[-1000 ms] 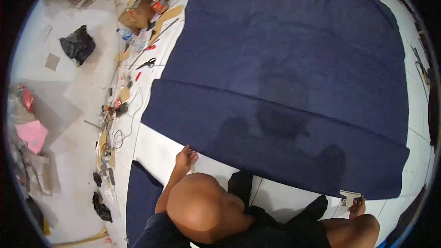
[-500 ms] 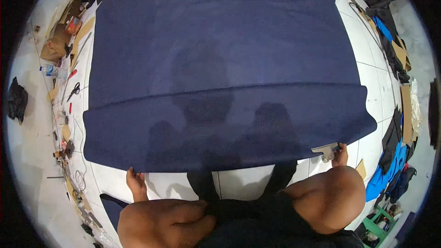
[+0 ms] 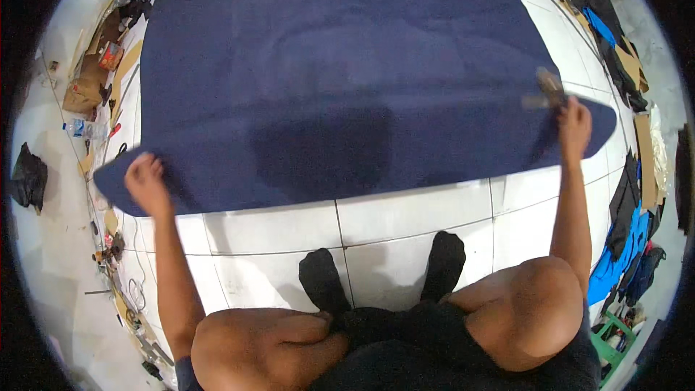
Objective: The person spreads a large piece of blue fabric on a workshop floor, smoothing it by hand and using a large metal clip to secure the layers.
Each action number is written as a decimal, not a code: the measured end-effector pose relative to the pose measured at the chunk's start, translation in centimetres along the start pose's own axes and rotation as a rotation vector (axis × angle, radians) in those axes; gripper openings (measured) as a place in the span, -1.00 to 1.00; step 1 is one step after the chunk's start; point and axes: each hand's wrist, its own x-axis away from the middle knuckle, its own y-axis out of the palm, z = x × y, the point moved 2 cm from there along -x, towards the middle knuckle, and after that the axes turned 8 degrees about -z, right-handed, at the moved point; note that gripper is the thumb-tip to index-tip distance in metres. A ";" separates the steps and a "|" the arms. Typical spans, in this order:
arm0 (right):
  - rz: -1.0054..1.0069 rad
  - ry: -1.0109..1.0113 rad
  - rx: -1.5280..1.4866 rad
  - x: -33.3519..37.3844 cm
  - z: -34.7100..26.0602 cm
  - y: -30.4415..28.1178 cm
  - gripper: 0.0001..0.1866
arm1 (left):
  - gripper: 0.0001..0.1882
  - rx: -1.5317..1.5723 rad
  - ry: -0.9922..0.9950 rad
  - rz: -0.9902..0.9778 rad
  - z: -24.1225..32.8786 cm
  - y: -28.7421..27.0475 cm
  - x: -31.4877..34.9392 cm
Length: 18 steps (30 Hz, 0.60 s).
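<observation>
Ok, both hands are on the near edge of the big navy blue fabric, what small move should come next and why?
Probably draw both corners evenly toward the body. The left hand and right hand each grip a near corner of the large navy blue fabric sheet, which lies spread over the white tiled floor.

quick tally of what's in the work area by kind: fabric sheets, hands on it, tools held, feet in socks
Dark blue fabric sheet spread on the white tiled floor: 1
Hands gripping its near edge, left hand and right hand: 2
Blurred small tool in the right hand: 1
Black-socked feet: 2
Total: 6
</observation>
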 end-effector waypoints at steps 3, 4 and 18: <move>-0.309 -0.207 0.313 6.2 -2.9 6.7 -0.63 | -0.75 -0.749 0.402 -0.483 -1.5 5.7 6.0; -0.394 -0.416 0.350 8.5 -3.2 7.4 -0.64 | -0.69 -0.749 0.191 -0.749 -2.5 7.5 8.5; -0.572 -0.368 0.194 11.1 0.3 12.2 -0.53 | -0.35 -0.940 0.098 -0.884 -10.5 8.3 13.9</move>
